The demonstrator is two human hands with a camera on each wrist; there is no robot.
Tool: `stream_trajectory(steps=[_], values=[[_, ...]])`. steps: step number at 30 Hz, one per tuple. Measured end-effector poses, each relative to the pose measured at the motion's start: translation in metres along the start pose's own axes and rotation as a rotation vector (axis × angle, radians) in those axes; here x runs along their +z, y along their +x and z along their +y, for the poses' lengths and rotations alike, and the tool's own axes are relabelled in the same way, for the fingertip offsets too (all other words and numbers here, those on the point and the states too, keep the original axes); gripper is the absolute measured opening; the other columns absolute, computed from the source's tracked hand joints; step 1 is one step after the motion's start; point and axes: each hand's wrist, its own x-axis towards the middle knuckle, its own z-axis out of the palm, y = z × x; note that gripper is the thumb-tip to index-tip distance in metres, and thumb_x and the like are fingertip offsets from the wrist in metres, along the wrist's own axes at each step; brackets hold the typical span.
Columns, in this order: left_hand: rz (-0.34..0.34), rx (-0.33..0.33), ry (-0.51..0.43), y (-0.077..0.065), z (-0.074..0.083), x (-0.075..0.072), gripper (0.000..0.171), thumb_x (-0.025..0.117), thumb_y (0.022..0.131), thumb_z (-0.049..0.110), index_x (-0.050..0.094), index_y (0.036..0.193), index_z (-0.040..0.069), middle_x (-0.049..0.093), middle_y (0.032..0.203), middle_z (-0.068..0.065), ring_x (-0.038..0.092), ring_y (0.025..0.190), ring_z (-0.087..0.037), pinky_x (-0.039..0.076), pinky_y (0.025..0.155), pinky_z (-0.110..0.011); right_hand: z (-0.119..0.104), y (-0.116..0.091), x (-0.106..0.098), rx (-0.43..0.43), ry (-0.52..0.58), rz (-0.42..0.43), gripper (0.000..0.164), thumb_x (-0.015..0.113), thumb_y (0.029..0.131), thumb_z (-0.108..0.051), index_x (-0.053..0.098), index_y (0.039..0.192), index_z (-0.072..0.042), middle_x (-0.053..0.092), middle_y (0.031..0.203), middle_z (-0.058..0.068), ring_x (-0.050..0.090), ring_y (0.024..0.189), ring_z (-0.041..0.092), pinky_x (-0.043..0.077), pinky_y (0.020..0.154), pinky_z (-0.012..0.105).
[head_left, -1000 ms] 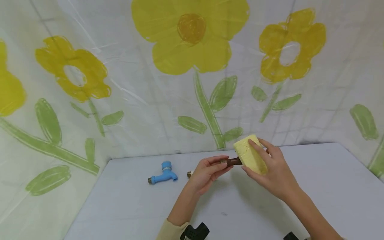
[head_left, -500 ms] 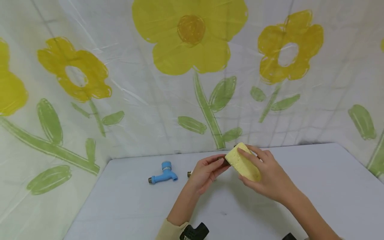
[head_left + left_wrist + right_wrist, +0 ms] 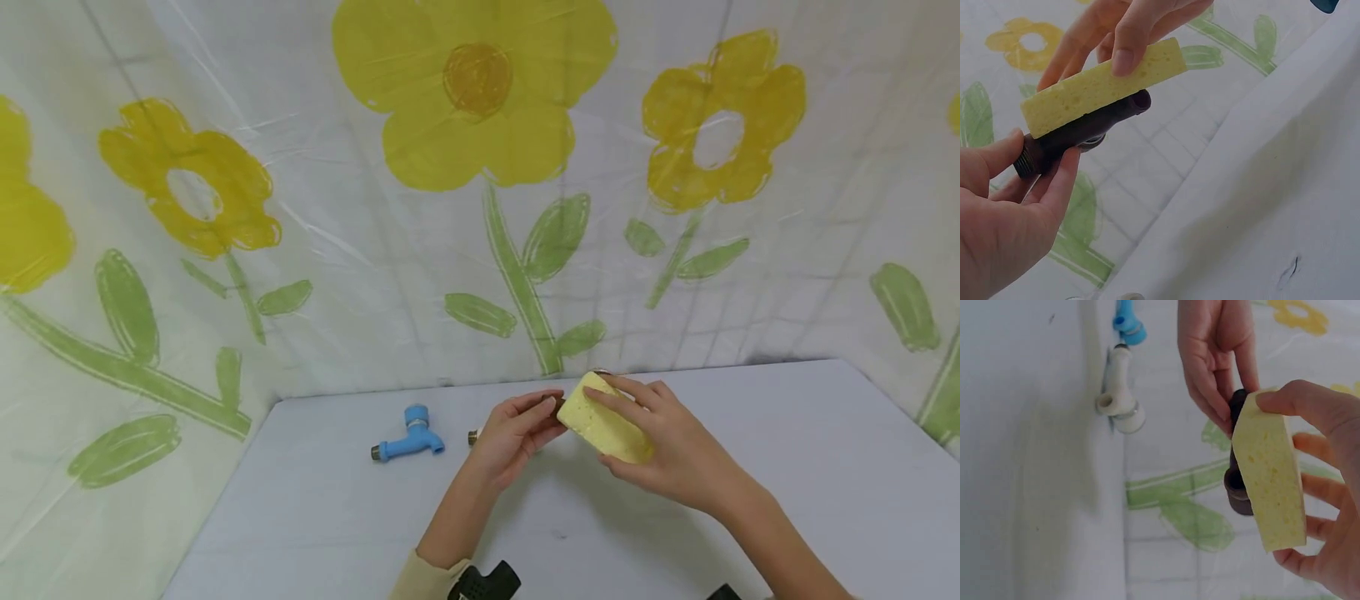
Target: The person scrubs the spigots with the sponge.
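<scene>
My left hand [image 3: 510, 440] pinches the threaded end of a dark brown faucet [image 3: 1075, 139], held up above the table. A pale yellow sponge [image 3: 606, 423] lies along the faucet's body, gripped between the thumb and fingers of my right hand [image 3: 678, 446]. In the head view the sponge hides most of the faucet. The right wrist view shows the faucet's round opening and outlet end [image 3: 1238, 500] sticking out past the sponge's edge. Seen from the left wrist, the sponge [image 3: 1104, 87] rests lengthwise on the side of the faucet.
On the white-covered table [image 3: 300, 517] lies a blue faucet [image 3: 412, 435] at the back left. Beside it lies a white faucet [image 3: 1121, 387], mostly hidden behind my left hand in the head view. A flower-printed curtain [image 3: 360, 250] stands right behind the table.
The sponge has slid left along the faucet toward my left hand and a little down, covering the brown part that showed before. My left hand has hardly moved.
</scene>
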Motion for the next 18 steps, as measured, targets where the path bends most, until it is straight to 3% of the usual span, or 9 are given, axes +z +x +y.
stream_trajectory(steps=[7,12,18], values=[[-0.016,0.002,-0.004,-0.0014,0.0001,0.0006,0.039,0.052,0.111,0.007,0.053,0.143,-0.016,0.071,0.118,-0.006,0.073,0.103,-0.016,0.058,0.102,-0.034,-0.0005,-0.0003,0.0011,0.046,0.015,0.001,0.075,0.092,0.078,-0.022,0.062,0.147,-0.025,0.061,0.145,0.007,0.058,0.112,0.026,0.057,0.076,0.041],[-0.036,0.011,-0.001,-0.0023,0.0031,0.0014,0.042,0.048,0.113,0.011,0.049,0.146,-0.015,0.066,0.123,-0.009,0.072,0.111,-0.023,0.055,0.107,-0.039,-0.0016,0.0004,0.0044,0.087,0.008,0.041,0.077,0.092,0.079,-0.022,0.06,0.149,-0.018,0.06,0.143,0.013,0.06,0.116,0.034,0.059,0.077,0.046],[-0.065,0.025,0.038,-0.0035,0.0036,0.0016,0.043,0.05,0.109,0.001,0.047,0.149,-0.014,0.067,0.135,-0.014,0.069,0.122,-0.026,0.052,0.11,-0.049,-0.0066,-0.0006,0.0072,0.164,0.058,0.041,0.077,0.091,0.081,-0.021,0.058,0.151,-0.016,0.059,0.144,0.014,0.06,0.122,0.037,0.059,0.081,0.048]])
